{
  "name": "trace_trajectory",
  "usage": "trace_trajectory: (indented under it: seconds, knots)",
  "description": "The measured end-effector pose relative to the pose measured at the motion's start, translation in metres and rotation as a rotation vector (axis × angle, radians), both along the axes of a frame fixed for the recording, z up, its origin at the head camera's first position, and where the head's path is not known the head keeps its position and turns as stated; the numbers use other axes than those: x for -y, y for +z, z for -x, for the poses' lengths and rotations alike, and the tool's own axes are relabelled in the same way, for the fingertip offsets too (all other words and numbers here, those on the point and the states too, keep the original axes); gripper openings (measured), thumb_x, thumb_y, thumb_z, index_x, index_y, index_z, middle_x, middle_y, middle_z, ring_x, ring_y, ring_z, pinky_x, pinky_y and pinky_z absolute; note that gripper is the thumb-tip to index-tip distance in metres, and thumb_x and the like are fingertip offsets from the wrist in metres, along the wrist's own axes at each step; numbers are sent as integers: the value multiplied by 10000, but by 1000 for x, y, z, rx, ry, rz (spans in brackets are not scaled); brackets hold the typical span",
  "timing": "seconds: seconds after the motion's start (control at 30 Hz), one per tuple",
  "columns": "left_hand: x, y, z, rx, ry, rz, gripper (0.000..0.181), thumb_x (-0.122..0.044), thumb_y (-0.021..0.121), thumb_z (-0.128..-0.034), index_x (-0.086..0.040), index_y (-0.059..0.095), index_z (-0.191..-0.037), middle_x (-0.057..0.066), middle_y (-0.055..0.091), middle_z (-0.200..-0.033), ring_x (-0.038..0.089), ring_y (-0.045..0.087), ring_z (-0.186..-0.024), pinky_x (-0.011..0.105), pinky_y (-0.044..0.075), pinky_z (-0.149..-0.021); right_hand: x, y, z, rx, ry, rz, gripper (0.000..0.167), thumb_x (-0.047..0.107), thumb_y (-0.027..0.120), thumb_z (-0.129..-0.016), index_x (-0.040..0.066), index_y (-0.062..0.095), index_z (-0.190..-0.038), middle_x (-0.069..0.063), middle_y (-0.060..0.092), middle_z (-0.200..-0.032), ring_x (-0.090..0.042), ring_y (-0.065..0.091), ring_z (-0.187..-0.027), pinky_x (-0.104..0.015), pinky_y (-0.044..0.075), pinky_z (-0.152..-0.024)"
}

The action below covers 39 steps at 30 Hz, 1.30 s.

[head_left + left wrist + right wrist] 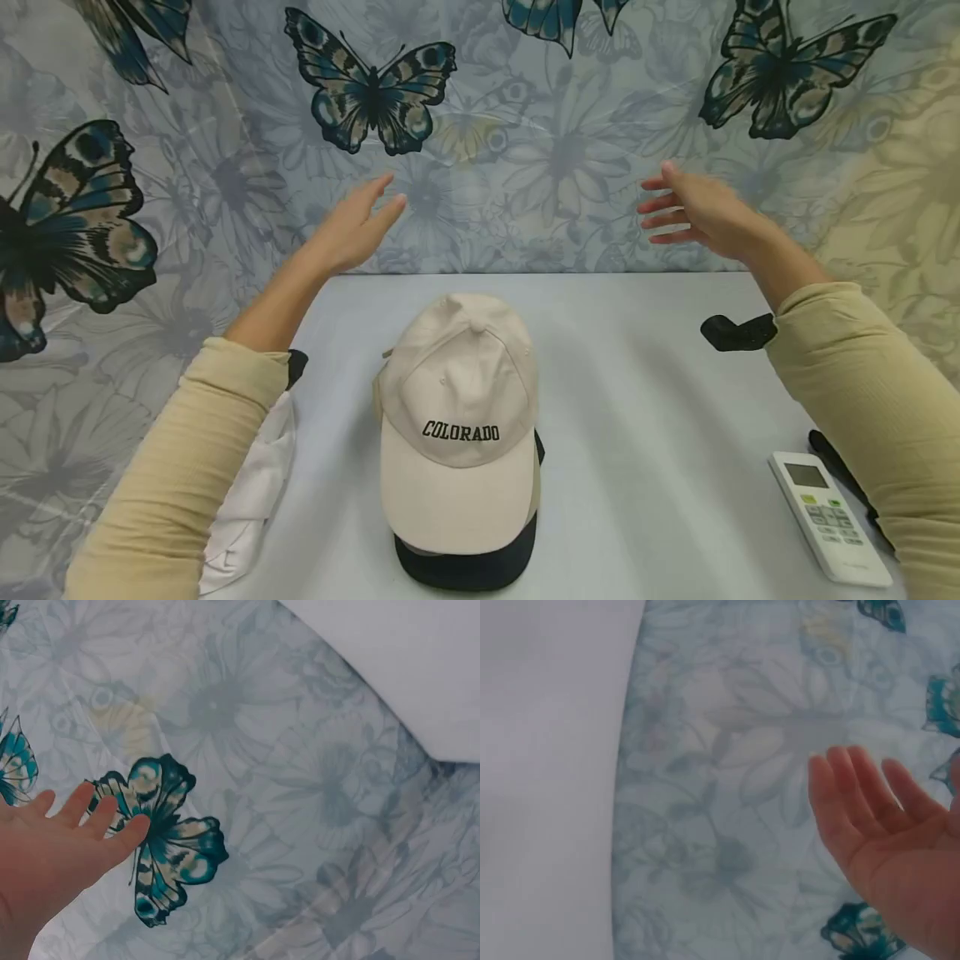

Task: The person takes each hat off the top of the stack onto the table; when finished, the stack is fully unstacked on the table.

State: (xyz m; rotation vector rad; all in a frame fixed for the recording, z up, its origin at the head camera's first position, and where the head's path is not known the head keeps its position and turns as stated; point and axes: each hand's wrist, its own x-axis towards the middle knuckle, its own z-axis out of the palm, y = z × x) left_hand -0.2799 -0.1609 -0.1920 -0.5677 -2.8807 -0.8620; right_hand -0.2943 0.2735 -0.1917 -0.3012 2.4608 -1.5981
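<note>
The left hand (pixel 356 227) and right hand (pixel 701 210) hover well apart, both empty, fingers loosely extended. Between the forearms, the beige cap (pixel 465 375) sits on the worktop (pixel 615 400), stacked over a dark-brimmed cap (pixel 468 567). The stacking looks done to me; whether the white cloth item (pixel 251 500) at left remains to be handled, I can't tell.

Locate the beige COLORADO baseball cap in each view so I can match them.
Head: the beige COLORADO baseball cap is at lower middle, slightly left of centre.
Left wrist: not in it.
Right wrist: not in it.
Shared landmark: the white tabletop, seen low in head, at upper right in left wrist, along the left side in right wrist.
</note>
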Motion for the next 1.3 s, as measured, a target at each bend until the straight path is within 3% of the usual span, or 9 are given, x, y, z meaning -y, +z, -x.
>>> trace_trajectory:
  seconds: [0.1,0.2,0.43,0.67,0.77,0.97,1.13,1.3]
  knots:
    - [8,-11,-17,65,2,-140,668,-496,264,-1019,-109,101,-1538,186,168,-1544,361,164,-1402,572,184,-1084,2,-8,-5,67,27,105,796,574,374,-929,37,227,-1498,-10,559,-1155,-132,606,-989,-320,531,-814]
    - [15,-23,-34,139,34,-246,687,-527,248,-1010,-102,119,-1534,180,180,-1541,357,167,-1402,561,187,-1088,7,-16,-13,94,65,155,759,549,390,-943,30,247,-1477,12,588,-1113,-147,606,-987,-327,533,-811]
    - [28,-48,-72,338,92,-472,711,-540,236,-1009,-55,131,-1520,185,252,-1499,360,235,-1368,531,267,-1068,26,-39,-30,145,157,213,629,466,414,-989,23,320,-1426,-48,582,-1175,-193,609,-1020,-406,510,-870]
    - [36,-76,-106,508,63,-723,693,-512,303,-1014,-57,156,-1515,225,232,-1469,377,246,-1352,541,303,-1047,45,-57,-41,199,226,190,549,342,453,-1019,9,343,-1442,-141,495,-1323,-245,583,-1101,-431,478,-918]
    - [39,-89,-115,578,61,-781,714,-530,314,-1006,-59,152,-1517,226,223,-1473,380,243,-1348,537,302,-1050,53,-61,-44,237,270,209,517,272,468,-1023,7,344,-1450,-143,493,-1359,-263,571,-1131,-439,468,-931]
    - [40,-112,-128,690,84,-818,730,-554,336,-993,-66,170,-1510,208,247,-1465,367,273,-1321,516,351,-1018,72,-69,-51,292,354,237,484,183,504,-1009,6,363,-1437,-191,462,-1385,-311,537,-1177,-474,446,-949]
    - [38,-125,-138,735,153,-855,672,-509,333,-1009,-61,200,-1493,191,282,-1410,337,321,-1266,465,421,-965,88,-73,-58,279,379,242,481,148,547,-984,2,394,-1416,-211,441,-1385,-379,489,-1212,-481,451,-940]
    - [35,-140,-149,782,226,-896,650,-506,374,-999,-61,255,-1458,169,343,-1335,295,399,-1185,443,455,-925,101,-73,-63,270,410,258,486,108,560,-969,-18,397,-1410,-188,501,-1323,-363,518,-1178,-489,455,-933]
